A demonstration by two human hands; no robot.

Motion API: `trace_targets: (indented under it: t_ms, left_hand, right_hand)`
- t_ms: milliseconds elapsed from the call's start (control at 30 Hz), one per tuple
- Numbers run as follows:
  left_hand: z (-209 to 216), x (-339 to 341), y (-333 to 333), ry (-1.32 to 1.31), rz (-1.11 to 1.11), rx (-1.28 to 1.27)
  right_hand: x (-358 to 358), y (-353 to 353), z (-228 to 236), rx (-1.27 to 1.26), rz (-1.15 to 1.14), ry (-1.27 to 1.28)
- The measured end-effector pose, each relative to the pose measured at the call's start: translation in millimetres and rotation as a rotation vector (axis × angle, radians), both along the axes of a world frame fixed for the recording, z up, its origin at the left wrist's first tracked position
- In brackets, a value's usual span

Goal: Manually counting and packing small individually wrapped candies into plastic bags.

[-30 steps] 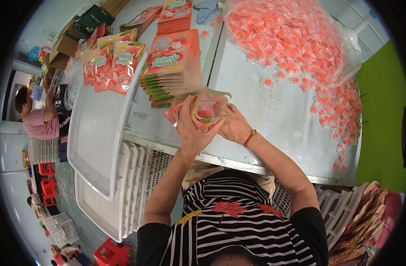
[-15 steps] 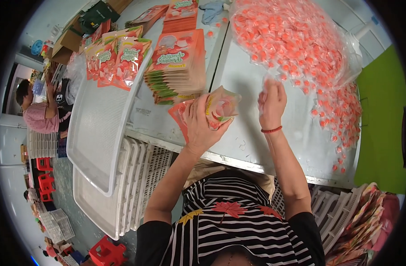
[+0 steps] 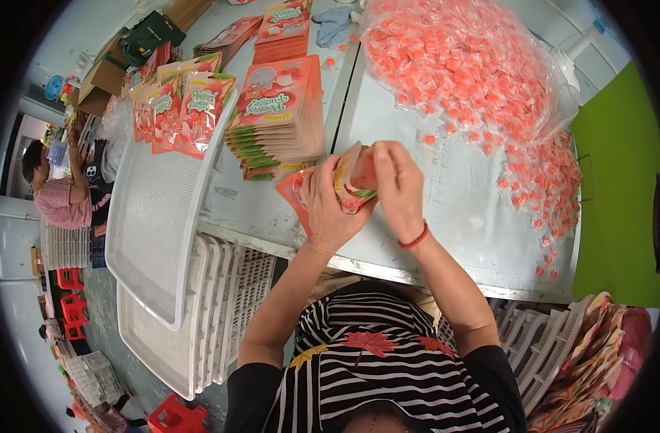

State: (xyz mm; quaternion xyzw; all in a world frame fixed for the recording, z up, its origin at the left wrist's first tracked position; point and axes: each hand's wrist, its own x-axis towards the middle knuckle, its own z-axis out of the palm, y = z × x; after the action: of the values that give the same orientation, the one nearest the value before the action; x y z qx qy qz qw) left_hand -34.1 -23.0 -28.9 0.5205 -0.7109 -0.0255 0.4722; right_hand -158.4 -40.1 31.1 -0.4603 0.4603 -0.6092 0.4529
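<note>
My left hand (image 3: pixel 328 206) is wrapped around a red and green printed pouch (image 3: pixel 350 177), whose mouth faces up and toward the right. My right hand (image 3: pixel 400 189), with a red bracelet at the wrist, is at that mouth. Its fingers are bent together, and what they hold, if anything, is hidden. Behind my left hand lies a tall stack of flat matching pouches (image 3: pixel 278 97). At the far right spreads a large heap of small wrapped pink-red candies (image 3: pixel 460 58), part of it in a clear plastic bag.
Filled pouches (image 3: pixel 204 108) lie on a white mesh tray (image 3: pixel 157 209) at the left. More white trays (image 3: pixel 218 310) are stacked below the table edge. A blue cloth (image 3: pixel 333 26) lies at the back. Another person (image 3: pixel 59 191) is at the far left.
My right hand has moved left from the bare tabletop to the pouch's mouth. My left hand keeps its hold on the pouch. The view has shifted slightly.
</note>
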Motion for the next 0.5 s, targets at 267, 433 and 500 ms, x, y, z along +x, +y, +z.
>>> trace_targets:
  t_ms: [267,433,500]
  left_hand:
    - [-4.3,-4.7,-13.3,0.257,-0.069,-0.062]
    - [38.6,-10.7,-11.4,0.813,-0.448,-0.009]
    - [44.0,25.4,-20.2,0.859,-0.531,0.200]
  right_hand:
    - [2.9,10.5,20.7,-0.544,0.011,0.967]
    - [-29.0,-10.1,57.4,-0.785,0.365,0.913]
    - [-43.3,-5.5,77.0,-0.828,0.395,1.008]
